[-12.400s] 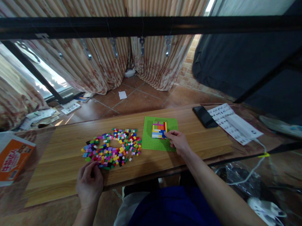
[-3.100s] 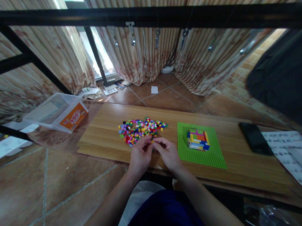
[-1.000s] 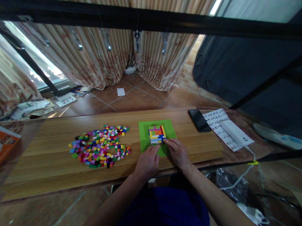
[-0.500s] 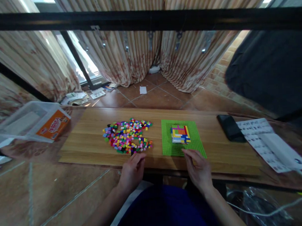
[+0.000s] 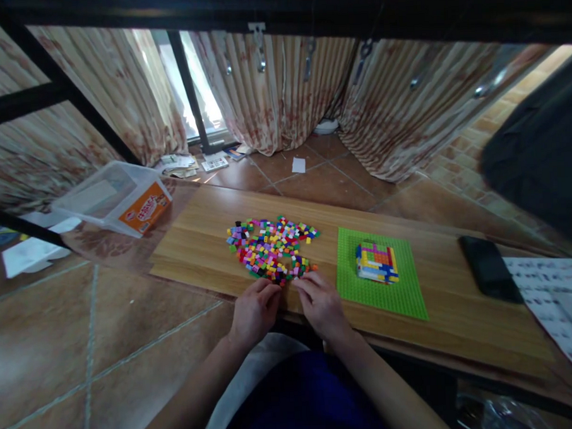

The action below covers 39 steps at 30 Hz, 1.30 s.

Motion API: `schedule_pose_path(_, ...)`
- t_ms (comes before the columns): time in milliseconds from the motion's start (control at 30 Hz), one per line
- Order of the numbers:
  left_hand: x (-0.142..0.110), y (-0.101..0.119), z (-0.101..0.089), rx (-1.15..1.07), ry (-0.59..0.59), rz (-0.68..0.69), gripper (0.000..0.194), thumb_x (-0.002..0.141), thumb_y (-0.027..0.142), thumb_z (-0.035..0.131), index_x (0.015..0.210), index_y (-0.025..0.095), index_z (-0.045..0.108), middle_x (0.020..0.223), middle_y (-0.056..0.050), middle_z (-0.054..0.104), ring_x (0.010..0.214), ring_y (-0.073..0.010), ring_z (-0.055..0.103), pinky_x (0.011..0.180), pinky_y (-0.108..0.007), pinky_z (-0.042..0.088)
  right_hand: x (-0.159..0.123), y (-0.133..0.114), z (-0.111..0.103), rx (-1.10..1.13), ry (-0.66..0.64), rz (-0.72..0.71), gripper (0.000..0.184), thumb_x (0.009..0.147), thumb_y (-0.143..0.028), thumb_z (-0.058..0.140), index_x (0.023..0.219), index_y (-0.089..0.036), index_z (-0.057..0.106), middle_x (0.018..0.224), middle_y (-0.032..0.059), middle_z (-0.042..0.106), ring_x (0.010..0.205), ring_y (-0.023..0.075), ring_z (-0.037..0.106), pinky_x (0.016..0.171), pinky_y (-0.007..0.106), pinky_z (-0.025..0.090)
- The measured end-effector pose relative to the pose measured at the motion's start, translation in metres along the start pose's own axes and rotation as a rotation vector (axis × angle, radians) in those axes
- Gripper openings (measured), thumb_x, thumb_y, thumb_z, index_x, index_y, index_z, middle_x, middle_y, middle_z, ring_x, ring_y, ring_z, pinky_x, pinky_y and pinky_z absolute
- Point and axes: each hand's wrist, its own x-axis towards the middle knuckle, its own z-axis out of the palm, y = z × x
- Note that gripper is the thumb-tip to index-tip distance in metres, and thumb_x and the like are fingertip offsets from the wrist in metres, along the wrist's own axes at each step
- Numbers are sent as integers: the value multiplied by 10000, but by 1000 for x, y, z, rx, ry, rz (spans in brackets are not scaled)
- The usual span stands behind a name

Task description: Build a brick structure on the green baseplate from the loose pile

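Loose building bricks [image 5: 271,247] in many colours lie spread on the wooden board. At the near edge of this pile is my left hand [image 5: 256,307], its thumb and fingers pinched together; what they hold, if anything, is too small to make out. My right hand [image 5: 321,301] is close beside it, also pinched, its fingertips at the pile's near right edge. Whether a brick is between those fingers cannot be seen. To the right, a block built of bricks [image 5: 377,263] stands on a green baseplate [image 5: 415,303], apart from both hands.
A clear plastic box [image 5: 110,203] with an orange label stands at the left. Right of the baseplate lie a black phone [image 5: 490,267] and a printed sheet [image 5: 555,297]. The wooden board [image 5: 183,244] lies on a low table. A dark metal bar [image 5: 277,15] crosses above.
My right hand has moved left from the baseplate's near edge to the loose bricks, beside my left hand. My left hand stays at the pile's near edge. The view has turned left.
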Motion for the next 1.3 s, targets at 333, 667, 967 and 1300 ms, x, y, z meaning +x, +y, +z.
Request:
schedule_pose_path(333,1,-6,1,-94,42,-46,177,901,222,502,981,192,657,998,-64,627,862,-143,622,750,-261,532,31,-1,14,-237,5,-14,219,910,-163,505,952,-232,708,936,83,628,896,222,560,773,335,478)
schedule_pose_path(667,1,-9,1,-161,35,-52,180,911,223,488,979,194,652,1008,-68,613,880,-146,620,782,-270,537,49,-4,26,-270,-12,-52,175,883,-166,542,921,-250,692,918,76,603,858,220,538,682,316,450)
schedule_pose_path(967,2,-9,0,-172,31,-52,168,905,215,499,974,193,651,1022,-69,613,899,-149,623,791,-272,537,54,-5,25,-305,-82,-58,164,902,-143,503,839,-218,634,929,85,616,891,236,531,748,346,444)
schedule_pose_path(1300,2,-9,-1,-158,30,-41,158,896,200,507,965,200,649,1011,-63,621,902,-147,627,798,-267,537,30,-10,-3,266,75,283,141,903,-285,524,938,-203,634,880,45,700,789,185,650,729,309,505)
